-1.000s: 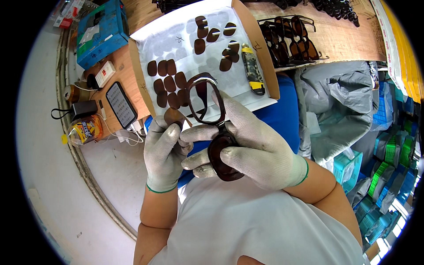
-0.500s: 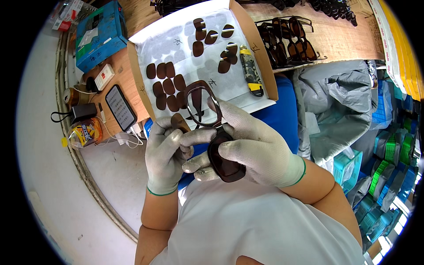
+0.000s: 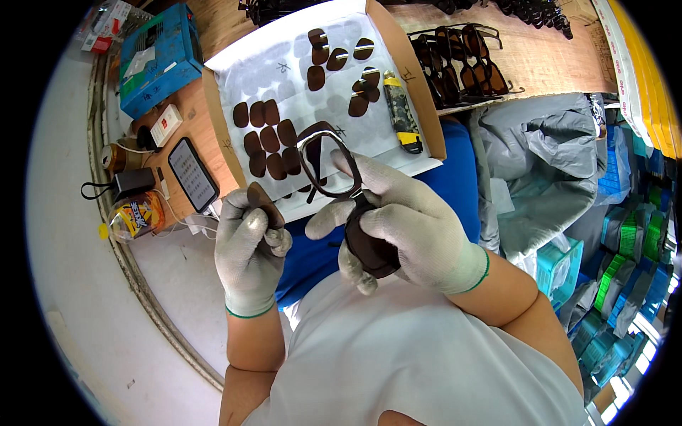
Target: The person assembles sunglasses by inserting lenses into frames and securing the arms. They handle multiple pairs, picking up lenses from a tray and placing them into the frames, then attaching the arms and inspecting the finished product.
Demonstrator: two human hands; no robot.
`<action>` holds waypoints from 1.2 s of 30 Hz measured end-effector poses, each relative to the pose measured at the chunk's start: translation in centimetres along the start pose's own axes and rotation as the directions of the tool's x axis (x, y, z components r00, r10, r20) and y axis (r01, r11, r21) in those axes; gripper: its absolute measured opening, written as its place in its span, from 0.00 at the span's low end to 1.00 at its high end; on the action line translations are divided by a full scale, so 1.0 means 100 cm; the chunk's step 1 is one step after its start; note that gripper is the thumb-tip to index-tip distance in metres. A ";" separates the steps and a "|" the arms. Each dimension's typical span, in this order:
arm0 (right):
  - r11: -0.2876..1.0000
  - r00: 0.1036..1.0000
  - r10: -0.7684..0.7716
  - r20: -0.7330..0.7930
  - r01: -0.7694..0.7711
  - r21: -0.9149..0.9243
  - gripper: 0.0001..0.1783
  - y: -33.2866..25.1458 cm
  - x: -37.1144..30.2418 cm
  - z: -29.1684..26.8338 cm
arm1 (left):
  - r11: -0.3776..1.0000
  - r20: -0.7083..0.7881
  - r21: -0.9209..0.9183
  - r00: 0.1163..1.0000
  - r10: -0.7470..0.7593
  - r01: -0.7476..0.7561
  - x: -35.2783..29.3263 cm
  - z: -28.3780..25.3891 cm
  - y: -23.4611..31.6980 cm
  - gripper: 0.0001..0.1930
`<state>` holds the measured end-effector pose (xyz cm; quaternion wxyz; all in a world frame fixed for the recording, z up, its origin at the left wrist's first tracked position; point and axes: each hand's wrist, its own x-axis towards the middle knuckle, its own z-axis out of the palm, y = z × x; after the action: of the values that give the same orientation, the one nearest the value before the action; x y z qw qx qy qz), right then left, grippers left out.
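In my gloved right hand (image 3: 419,227) is a dark sunglasses frame (image 3: 307,167). One of its rims stands without a lens, and a dark lens (image 3: 373,250) fills the other, partly behind my thumb. My gloved left hand (image 3: 249,245) pinches a loose brown lens (image 3: 265,204) between thumb and fingers, a short way left of the frame. Beyond both hands, a shallow cardboard box (image 3: 215,128) lined with white paper bears several loose brown lenses (image 3: 270,138) and a yellow-and-camouflage cutter-like tool (image 3: 403,112).
Finished-looking sunglasses (image 3: 465,67) lie on the wooden table right of the box. To the left are a phone (image 3: 193,174), a blue box (image 3: 160,60), a can (image 3: 114,156) and a plastic bottle (image 3: 135,216). A grey plastic-lined container (image 3: 540,170) stands at the right.
My left hand, with the loose lens, has moved left and away from the frame. My right fingers have spread somewhat, and the frame has shifted slightly.
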<state>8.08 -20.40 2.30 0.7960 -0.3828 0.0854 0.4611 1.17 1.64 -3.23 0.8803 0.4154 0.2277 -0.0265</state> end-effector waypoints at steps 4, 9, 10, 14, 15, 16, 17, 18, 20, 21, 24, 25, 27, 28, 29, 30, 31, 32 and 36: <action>0.999 0.999 -0.033 0.042 0.034 -0.018 0.46 0.001 0.002 -0.001 | 0.999 -0.034 0.038 0.999 0.029 -0.028 0.001 -0.002 0.002 0.13; 0.995 0.998 0.001 0.063 -0.007 0.100 0.37 0.003 0.002 -0.001 | 0.999 -0.005 0.020 0.999 0.043 -0.043 0.001 -0.008 0.002 0.10; 0.992 0.997 0.002 0.077 -0.011 0.123 0.36 0.003 0.002 -0.002 | 0.999 -0.004 0.018 0.999 0.038 -0.038 0.002 -0.007 0.002 0.11; 0.985 0.997 0.028 0.073 -0.040 0.166 0.36 0.003 0.003 0.000 | 1.000 -0.023 0.019 0.999 0.024 -0.024 0.000 -0.006 0.002 0.12; 0.985 0.998 0.040 0.058 -0.049 0.164 0.35 0.003 0.003 0.001 | 1.000 -0.034 0.022 0.999 0.022 -0.021 0.000 -0.006 0.002 0.13; 0.986 0.997 0.033 0.069 -0.044 0.161 0.39 0.003 0.003 0.000 | 0.998 -0.050 0.052 0.998 0.033 -0.031 -0.001 -0.002 0.003 0.14; 0.987 0.996 0.027 0.081 -0.039 0.158 0.43 0.005 0.003 -0.002 | 0.996 -0.066 0.082 0.997 0.044 -0.039 -0.003 0.004 0.005 0.16; 0.987 0.996 0.019 0.091 -0.033 0.155 0.46 0.006 0.003 -0.003 | 0.993 -0.080 0.112 0.995 0.056 -0.047 -0.005 0.011 0.007 0.17; 0.977 0.996 -0.061 0.058 0.071 -0.199 0.46 0.005 -0.001 0.001 | 0.982 -0.064 0.172 0.994 0.093 -0.081 -0.012 0.025 0.010 0.20; 0.922 0.993 -0.104 0.050 0.115 -0.370 0.46 0.007 -0.003 0.005 | 0.975 -0.054 0.201 0.992 0.111 -0.098 -0.016 0.028 0.011 0.21; 0.440 0.858 -0.410 0.309 0.484 -0.756 0.44 0.037 0.002 -0.007 | 0.951 0.005 0.264 0.987 0.164 -0.159 -0.020 0.036 0.008 0.15; 0.319 0.836 -0.425 0.347 0.497 -0.807 0.43 0.039 0.004 -0.004 | 0.947 -0.023 0.265 0.981 0.192 -0.179 -0.021 0.043 0.006 0.13; 0.401 0.806 -0.489 0.333 0.547 -0.735 0.32 0.039 0.006 -0.004 | 0.861 0.044 0.427 0.958 0.285 -0.276 -0.021 0.033 -0.003 0.12; 0.408 0.799 -0.506 0.326 0.555 -0.725 0.28 0.037 0.008 -0.003 | 0.801 0.077 0.504 0.940 0.331 -0.323 -0.021 0.027 -0.006 0.12; 0.415 0.791 -0.522 0.319 0.562 -0.715 0.25 0.035 0.008 -0.004 | 0.772 0.113 0.514 0.922 0.371 -0.374 -0.021 0.026 -0.008 0.12; 0.425 0.812 -0.492 0.314 0.539 -0.727 0.16 0.034 0.008 -0.009 | 0.806 0.121 0.475 0.933 0.339 -0.354 -0.022 0.022 -0.009 0.12; 0.507 0.843 -0.449 0.297 0.514 -0.691 0.13 0.033 0.007 -0.011 | 0.837 0.131 0.435 0.943 0.305 -0.331 -0.023 0.020 -0.009 0.11; 0.586 0.870 -0.403 0.284 0.483 -0.650 0.11 0.032 0.005 -0.012 | 0.913 0.115 0.307 0.962 0.246 -0.270 -0.022 0.022 -0.007 0.13; 0.682 0.903 -0.251 0.347 0.420 -0.599 0.06 0.021 0.003 -0.013 | 0.994 0.255 0.087 0.966 0.035 -0.059 -0.015 0.009 -0.001 0.21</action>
<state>6.86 -20.51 0.20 0.6836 -0.5904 -0.2509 0.3481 0.10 0.70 -2.16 0.8821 0.4547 0.1018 -0.0689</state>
